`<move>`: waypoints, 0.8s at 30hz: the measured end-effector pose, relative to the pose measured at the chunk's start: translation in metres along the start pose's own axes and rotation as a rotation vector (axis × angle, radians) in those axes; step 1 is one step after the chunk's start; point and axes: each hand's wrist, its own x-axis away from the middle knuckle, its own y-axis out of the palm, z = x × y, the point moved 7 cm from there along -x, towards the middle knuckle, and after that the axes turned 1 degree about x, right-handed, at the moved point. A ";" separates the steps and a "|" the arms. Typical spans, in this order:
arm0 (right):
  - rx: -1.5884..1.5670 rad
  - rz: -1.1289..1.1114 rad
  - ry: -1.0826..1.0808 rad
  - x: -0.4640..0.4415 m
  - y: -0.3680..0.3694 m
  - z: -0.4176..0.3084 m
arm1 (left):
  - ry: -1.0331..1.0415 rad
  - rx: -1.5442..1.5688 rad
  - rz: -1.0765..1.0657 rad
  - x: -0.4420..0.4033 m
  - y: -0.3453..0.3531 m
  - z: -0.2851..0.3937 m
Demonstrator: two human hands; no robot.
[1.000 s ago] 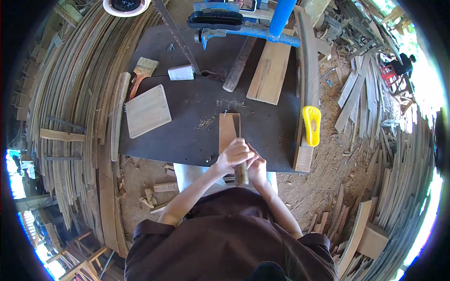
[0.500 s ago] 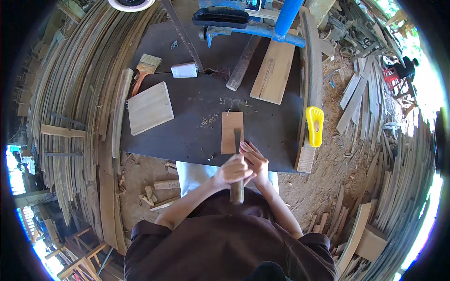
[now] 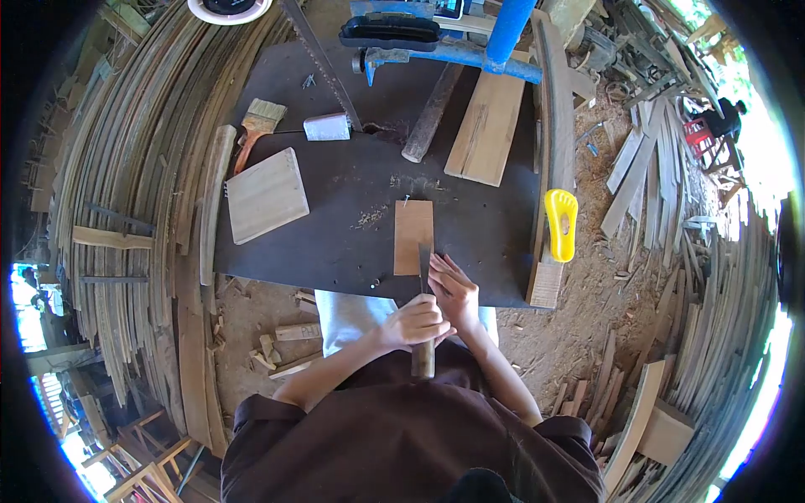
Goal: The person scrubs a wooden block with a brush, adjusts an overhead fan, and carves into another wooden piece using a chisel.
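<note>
My left hand [image 3: 412, 321] is closed round a long tool with a wooden handle [image 3: 423, 360] and a narrow dark blade [image 3: 425, 260]. The blade points away from me, its tip over the near right part of a small reddish-brown board [image 3: 412, 230]. This board lies flat on the dark table [image 3: 335, 243], with a nail [image 3: 407, 199] at its far edge. My right hand [image 3: 454, 293] is beside the blade, near the board's lower right corner, fingers extended forward; its lower part is partly hidden behind the left hand and the tool.
A square board [image 3: 268, 197], a brush [image 3: 257, 126] and a white block [image 3: 327, 127] lie left on the table. Farther off are a round wooden bar [image 3: 432, 113], a plank [image 3: 490, 126] and blue metal bars [image 3: 511, 33]. A yellow object [image 3: 561, 225] rests at the right edge.
Over the last second my left hand and the tool have moved back toward my body, uncovering more of the small board. My right hand has opened out beside the blade.
</note>
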 end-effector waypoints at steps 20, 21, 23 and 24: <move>-0.007 0.001 -0.023 0.002 -0.001 0.003 | -0.004 0.044 0.066 -0.010 -0.001 0.000; -0.009 -0.001 -0.035 0.003 -0.001 0.004 | -0.017 0.043 0.049 -0.014 -0.002 -0.002; -0.007 -0.028 -0.053 0.004 -0.002 0.006 | -0.033 0.024 0.056 -0.020 0.000 -0.020; -0.003 -0.048 -0.069 0.004 -0.002 0.005 | -0.046 0.008 0.057 -0.025 -0.001 -0.030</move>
